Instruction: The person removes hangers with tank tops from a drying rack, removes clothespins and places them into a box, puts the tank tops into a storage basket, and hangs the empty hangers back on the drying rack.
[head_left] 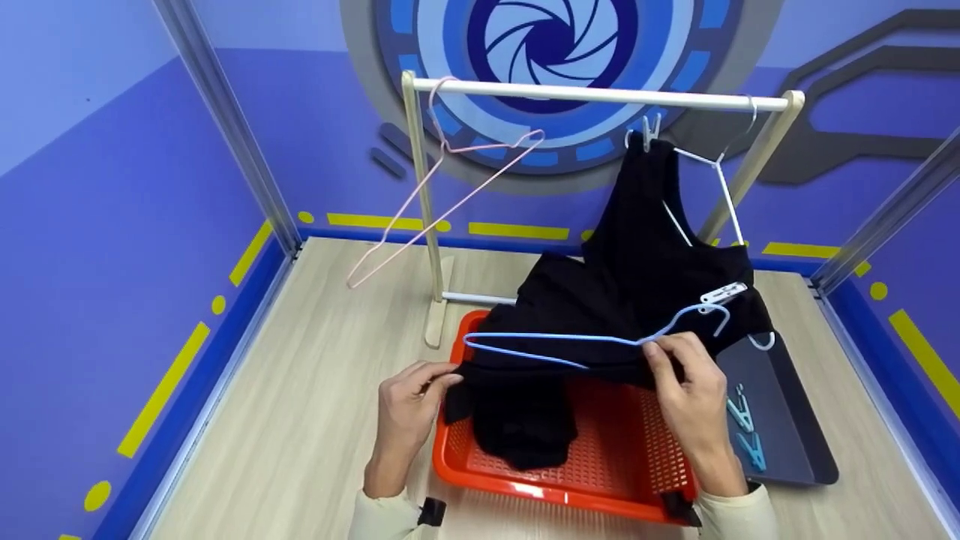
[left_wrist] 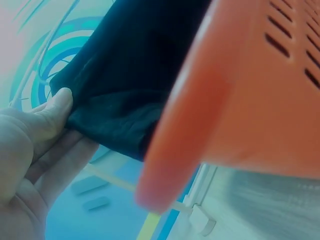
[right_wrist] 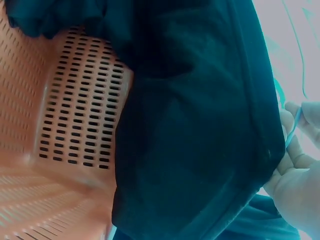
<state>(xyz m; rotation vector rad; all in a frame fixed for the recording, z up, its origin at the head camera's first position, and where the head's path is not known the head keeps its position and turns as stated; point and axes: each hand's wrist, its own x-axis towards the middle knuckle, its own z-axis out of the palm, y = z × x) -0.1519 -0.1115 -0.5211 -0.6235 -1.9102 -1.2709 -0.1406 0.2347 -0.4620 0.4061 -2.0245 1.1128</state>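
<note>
My left hand pinches one corner of a black garment between thumb and fingers, just above the basket's left rim. At the garment's other end, my right hand pinches the neck of a blue clothes hanger, its fingers also at the cloth's edge. The hanger lies along the garment's upper edge with its hook pointing right; part of its lower bar is hidden by the cloth. Beneath, the garment hangs into a red basket, where black cloth shows bunched up.
A wooden rack stands behind. From it hang a pink hanger at left and a black sleeveless top on a white hanger, with white clothespins. Right of the basket, a grey tray holds teal clothespins.
</note>
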